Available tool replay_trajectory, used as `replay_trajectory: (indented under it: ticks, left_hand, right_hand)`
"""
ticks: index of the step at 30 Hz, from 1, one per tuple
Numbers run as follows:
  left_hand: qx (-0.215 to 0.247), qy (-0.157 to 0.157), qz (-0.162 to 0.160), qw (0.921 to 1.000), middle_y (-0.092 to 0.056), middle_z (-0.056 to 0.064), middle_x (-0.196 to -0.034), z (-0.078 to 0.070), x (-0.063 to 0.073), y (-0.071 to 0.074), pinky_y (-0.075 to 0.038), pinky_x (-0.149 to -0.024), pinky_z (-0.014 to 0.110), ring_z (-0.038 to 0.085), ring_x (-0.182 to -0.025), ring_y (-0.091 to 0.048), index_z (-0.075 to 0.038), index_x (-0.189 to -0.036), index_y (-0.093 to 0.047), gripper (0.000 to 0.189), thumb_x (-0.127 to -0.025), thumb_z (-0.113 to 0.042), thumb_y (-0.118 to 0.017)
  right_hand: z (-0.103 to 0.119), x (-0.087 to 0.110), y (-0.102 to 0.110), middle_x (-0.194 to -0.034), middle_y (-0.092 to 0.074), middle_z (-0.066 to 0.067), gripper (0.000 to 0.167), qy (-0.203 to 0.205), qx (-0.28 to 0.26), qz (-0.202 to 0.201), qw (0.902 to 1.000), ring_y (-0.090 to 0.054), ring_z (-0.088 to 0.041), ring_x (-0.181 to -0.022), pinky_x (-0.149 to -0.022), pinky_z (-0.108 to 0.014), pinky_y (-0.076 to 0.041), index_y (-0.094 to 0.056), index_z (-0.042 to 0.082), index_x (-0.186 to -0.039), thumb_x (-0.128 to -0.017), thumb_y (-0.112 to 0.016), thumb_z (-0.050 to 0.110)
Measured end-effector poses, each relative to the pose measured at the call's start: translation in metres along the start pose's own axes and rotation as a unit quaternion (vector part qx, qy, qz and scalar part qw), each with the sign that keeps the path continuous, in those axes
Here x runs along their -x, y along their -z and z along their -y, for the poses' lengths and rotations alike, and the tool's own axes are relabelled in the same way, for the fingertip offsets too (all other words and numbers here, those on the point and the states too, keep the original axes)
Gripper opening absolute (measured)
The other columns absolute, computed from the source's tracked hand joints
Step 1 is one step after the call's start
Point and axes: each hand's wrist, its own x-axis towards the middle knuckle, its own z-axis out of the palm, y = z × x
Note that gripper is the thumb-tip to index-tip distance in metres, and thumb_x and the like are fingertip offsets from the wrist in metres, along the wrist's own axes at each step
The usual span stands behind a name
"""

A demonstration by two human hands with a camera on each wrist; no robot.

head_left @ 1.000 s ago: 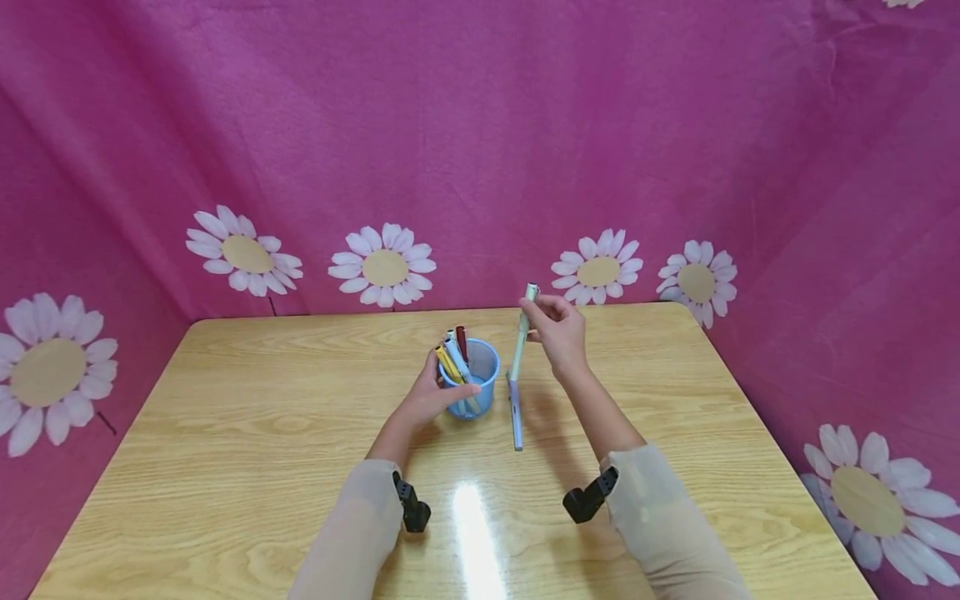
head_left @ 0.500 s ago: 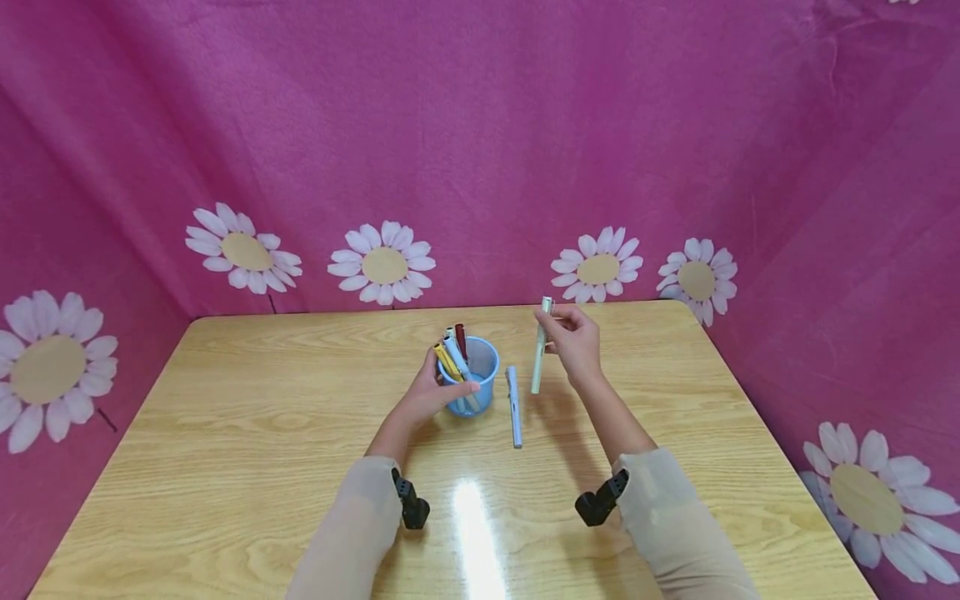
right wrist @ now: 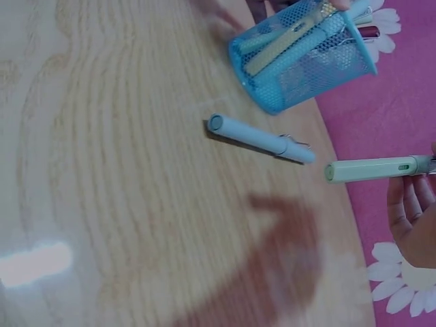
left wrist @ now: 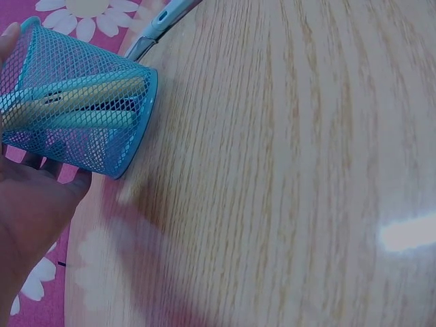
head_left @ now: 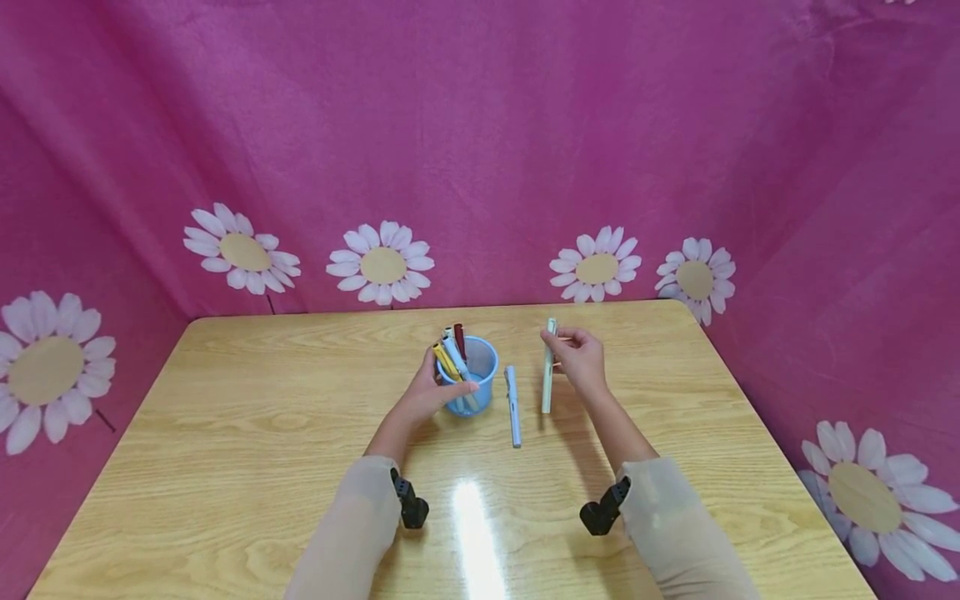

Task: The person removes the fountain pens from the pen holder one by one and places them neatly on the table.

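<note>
My left hand (head_left: 426, 395) grips a blue mesh pen cup (head_left: 483, 367) from its left side, the thumb across the front near the rim. Several pens lean inside, among them a yellow pen (head_left: 447, 360), a light blue one and a dark red pen (head_left: 460, 340). To the right of the cup, my right hand (head_left: 582, 360) pinches a pale green pen (head_left: 547, 383) near its top; the pen is close to upright, its lower end over the table. A light blue pen (right wrist: 252, 138) with a metal clip lies on the wood between the cup and the right hand.
The wooden table (head_left: 262, 433) ends at a pink curtain (head_left: 480, 167) with white daisies, which also stands along both sides. A bright light reflection shows on the front of the tabletop. Black wrist cameras (head_left: 409, 503) sit at both sleeve cuffs.
My right hand has moved right and then lower with the pale green pen, away from the light blue pen on the table. The left hand and the cup have stayed put.
</note>
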Motion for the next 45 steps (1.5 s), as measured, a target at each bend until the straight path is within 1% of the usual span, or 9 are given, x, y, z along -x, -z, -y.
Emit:
replay_trajectory:
  ticks: [6, 9, 15, 17, 22, 26, 30, 38, 45]
  left_hand:
    - [0.002, -0.005, 0.006, 1.0000, -0.029, 0.008, -0.150, 0.003, 0.001, 0.001, -0.021, -0.116, 0.047, 0.027, -0.142, -0.023, -0.022, -0.146, -0.016, 0.089, -0.079, -0.027, -0.074]
    - [0.005, -0.004, 0.014, 0.9999, -0.030, 0.009, -0.149, 0.002, 0.003, 0.002, -0.021, -0.116, 0.045, 0.026, -0.141, -0.024, -0.021, -0.145, -0.016, 0.088, -0.080, -0.025, -0.074]
    - [0.010, 0.014, 0.025, 0.9995, -0.022, 0.011, -0.154, -0.016, 0.014, 0.005, -0.018, -0.117, 0.047, 0.030, -0.144, -0.018, -0.019, -0.149, -0.010, 0.091, -0.081, -0.021, -0.072]
    - [0.003, 0.019, 0.027, 0.9995, -0.020, 0.011, -0.155, -0.021, 0.019, 0.005, -0.018, -0.116, 0.047, 0.031, -0.144, -0.016, -0.019, -0.149, -0.009, 0.093, -0.081, -0.022, -0.072]
    - [-0.004, 0.025, 0.027, 0.9993, -0.020, 0.011, -0.155, -0.026, 0.023, 0.005, -0.018, -0.117, 0.047, 0.031, -0.144, -0.017, -0.018, -0.149, -0.009, 0.094, -0.080, -0.026, -0.073]
    - [-0.005, 0.029, 0.027, 0.9992, -0.020, 0.011, -0.155, -0.027, 0.024, 0.004, -0.018, -0.116, 0.047, 0.031, -0.144, -0.017, -0.018, -0.149, -0.009, 0.093, -0.081, -0.026, -0.072]
    - [-0.005, 0.030, 0.024, 0.9992, -0.020, 0.011, -0.155, -0.023, 0.020, 0.004, -0.018, -0.116, 0.049, 0.032, -0.144, -0.016, -0.019, -0.149, -0.008, 0.093, -0.081, -0.024, -0.072]
    - [0.001, 0.008, 0.008, 0.9999, -0.024, 0.006, -0.153, 0.000, 0.002, 0.001, -0.018, -0.116, 0.048, 0.029, -0.144, -0.018, -0.027, -0.147, -0.011, 0.091, -0.081, -0.024, -0.073]
    - [0.006, -0.005, -0.002, 1.0000, -0.026, 0.004, -0.152, 0.001, -0.001, -0.002, -0.019, -0.116, 0.048, 0.029, -0.143, -0.018, -0.029, -0.147, -0.012, 0.093, -0.079, -0.025, -0.075]
  right_hand:
    - [-0.010, 0.002, 0.000, -0.066, -0.057, 0.011, 0.036, -0.009, 0.035, 0.006, 0.9993, -0.055, -0.003, -0.053, -0.060, -0.030, -0.057, -0.060, -0.003, -0.107, -0.084, -0.070, 0.023]
    - [-0.014, 0.004, -0.002, -0.067, -0.056, 0.010, 0.036, -0.021, 0.045, 0.008, 0.9988, -0.054, -0.003, -0.055, -0.061, -0.029, -0.056, -0.060, -0.001, -0.108, -0.084, -0.070, 0.024]
    - [-0.023, 0.006, -0.006, -0.070, -0.053, 0.006, 0.036, -0.046, 0.069, 0.020, 0.9964, -0.053, -0.006, -0.058, -0.060, -0.027, -0.054, -0.059, 0.001, -0.108, -0.083, -0.070, 0.025]
    - [-0.027, 0.007, -0.007, -0.071, -0.053, 0.005, 0.036, -0.048, 0.076, 0.027, 0.9956, -0.052, -0.006, -0.059, -0.060, -0.027, -0.053, -0.059, 0.001, -0.109, -0.084, -0.069, 0.025]
    - [-0.037, 0.008, -0.008, -0.068, -0.053, 0.006, 0.036, -0.050, 0.075, 0.034, 0.9953, -0.052, -0.006, -0.056, -0.056, -0.024, -0.052, -0.058, 0.000, -0.110, -0.084, -0.069, 0.022]
    - [-0.042, 0.007, -0.009, -0.072, -0.055, 0.005, 0.036, -0.056, 0.074, 0.037, 0.9949, -0.052, -0.005, -0.056, -0.057, -0.025, -0.052, -0.058, 0.001, -0.111, -0.084, -0.069, 0.022]
    - [-0.044, 0.006, -0.010, -0.073, -0.055, 0.004, 0.037, -0.059, 0.077, 0.039, 0.9944, -0.053, -0.005, -0.057, -0.059, -0.026, -0.053, -0.058, 0.001, -0.112, -0.083, -0.070, 0.021]
    - [-0.048, 0.005, -0.011, -0.074, -0.054, 0.003, 0.036, -0.063, 0.079, 0.036, 0.9942, -0.052, -0.004, -0.057, -0.058, -0.025, -0.052, -0.059, 0.001, -0.111, -0.082, -0.071, 0.017]
    - [-0.050, 0.004, -0.013, -0.072, -0.057, 0.003, 0.038, -0.066, 0.074, 0.041, 0.9942, -0.053, -0.004, -0.056, -0.053, -0.020, -0.049, -0.058, 0.000, -0.113, -0.081, -0.071, 0.016]
